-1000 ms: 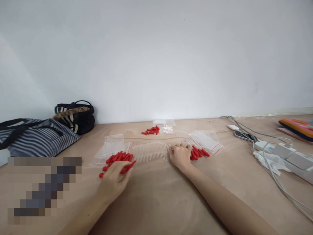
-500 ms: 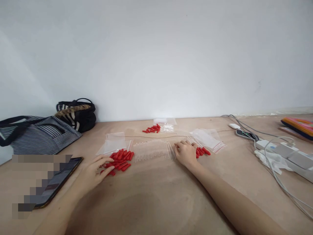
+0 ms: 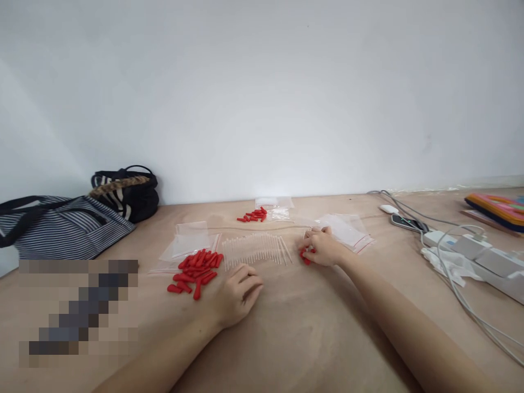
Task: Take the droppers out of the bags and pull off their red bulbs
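My left hand (image 3: 240, 293) rests just in front of a row of thin clear dropper tubes (image 3: 257, 249). Its fingers are curled and pressed together, and whatever they may hold is hidden. At the row's right end, my right hand (image 3: 323, 248) bends its fingers over a few red rubber bulbs (image 3: 307, 256), which show below the fingertips; how many are covered I cannot tell. A larger pile of red rubber bulbs (image 3: 200, 262) lies left of the tubes, with several spread toward the front.
Clear zip bags lie at left (image 3: 190, 240) and right (image 3: 346, 229). Behind are more red bulbs (image 3: 254, 214) and packed tubes (image 3: 280, 213). A striped bag (image 3: 69, 226) and black bag (image 3: 141, 196) stand left. Cables and a power strip (image 3: 487, 256) lie right.
My left hand has left the red pile and moved right, to the front of the tubes. Red bulbs by my right hand have shifted left and are now under its fingers.
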